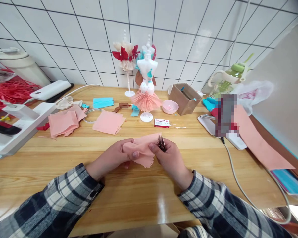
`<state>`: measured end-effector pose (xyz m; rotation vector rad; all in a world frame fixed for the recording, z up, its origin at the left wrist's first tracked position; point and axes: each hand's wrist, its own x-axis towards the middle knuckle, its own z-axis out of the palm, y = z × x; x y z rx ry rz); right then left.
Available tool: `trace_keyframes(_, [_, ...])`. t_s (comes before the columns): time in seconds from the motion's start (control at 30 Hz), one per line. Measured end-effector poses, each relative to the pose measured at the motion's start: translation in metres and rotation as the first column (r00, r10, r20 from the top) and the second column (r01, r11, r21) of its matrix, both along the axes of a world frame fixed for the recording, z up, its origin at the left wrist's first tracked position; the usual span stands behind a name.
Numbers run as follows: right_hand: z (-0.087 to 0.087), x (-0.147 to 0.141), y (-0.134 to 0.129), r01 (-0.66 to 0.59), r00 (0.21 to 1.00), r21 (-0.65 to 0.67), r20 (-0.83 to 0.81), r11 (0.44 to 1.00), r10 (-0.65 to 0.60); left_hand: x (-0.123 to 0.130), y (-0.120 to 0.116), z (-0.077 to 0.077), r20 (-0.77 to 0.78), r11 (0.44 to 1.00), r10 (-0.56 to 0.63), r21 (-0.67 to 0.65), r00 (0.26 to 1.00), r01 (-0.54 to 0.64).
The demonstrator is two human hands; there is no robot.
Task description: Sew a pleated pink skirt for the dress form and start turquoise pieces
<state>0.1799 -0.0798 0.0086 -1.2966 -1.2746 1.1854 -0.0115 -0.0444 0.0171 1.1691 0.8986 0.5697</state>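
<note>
Between my hands, over the front of the table, is a piece of peach crepe paper (142,147) with a small zigzag-cut edge on its right side. My left hand (120,152) pinches its left part, thumb on top. My right hand (170,157) grips small scissors (161,142), blades pointing up and slightly apart, while its thumb presses on the paper's right edge. The scissors' handles are mostly hidden in the palm. Straight ahead stands a white mini dress form (147,67) wearing a pleated peach paper skirt (146,100).
Peach paper squares (109,121) and a peach stack (63,123) lie left. Behind are blue strips (103,102), another decorated form (126,58), a pink bowl (170,107), a cardboard box (185,99) and a small red-white box (161,123). A power strip (22,127) sits left; a cable (234,172) runs right.
</note>
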Motion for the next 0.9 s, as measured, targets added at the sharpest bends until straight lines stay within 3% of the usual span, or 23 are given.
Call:
trace_keyframes(0.1, [0.0, 0.001, 0.0, 0.017, 0.999, 0.012, -0.028, 1.0, -0.017, 0.002, 0.0, -0.001, 0.196, 0.991, 0.129, -0.051, 0.972, -0.121])
trace_keyframes(0.17, [-0.001, 0.002, 0.001, 0.036, 0.997, 0.024, -0.063, 0.999, -0.035, 0.001, 0.0, -0.002, 0.249, 0.98, 0.19, -0.1, 0.95, -0.17])
trace_keyframes(0.23, [-0.002, 0.002, 0.003, 0.036, 0.995, 0.032, -0.089, 0.999, -0.033, 0.0, -0.001, -0.003, 0.215, 0.983, 0.14, -0.144, 0.966, -0.11])
trace_keyframes(0.3, [-0.003, 0.002, 0.004, 0.012, 0.996, 0.025, -0.087, 1.0, -0.009, 0.0, -0.002, -0.002, 0.14, 0.994, 0.033, -0.104, 0.99, -0.018])
trace_keyframes(0.4, [-0.005, 0.002, 0.005, -0.021, 0.998, 0.018, -0.066, 1.0, 0.022, 0.003, -0.003, 0.005, -0.006, 0.985, -0.128, 0.119, 0.992, 0.128])
trace_keyframes(0.47, [-0.006, 0.002, 0.004, -0.038, 0.997, 0.012, -0.067, 0.999, 0.038, 0.005, -0.001, 0.01, -0.084, 0.958, -0.166, 0.223, 0.983, 0.181])
trace_keyframes(0.6, [-0.003, 0.003, 0.002, -0.093, 0.987, -0.062, -0.14, 0.994, 0.083, 0.0, 0.002, 0.015, -0.113, 0.964, -0.027, 0.258, 0.993, 0.056])
trace_keyframes(0.9, [0.002, 0.004, 0.001, -0.133, 0.954, -0.119, -0.283, 0.984, 0.094, -0.006, -0.001, 0.009, -0.121, 0.976, 0.084, 0.21, 0.989, -0.057])
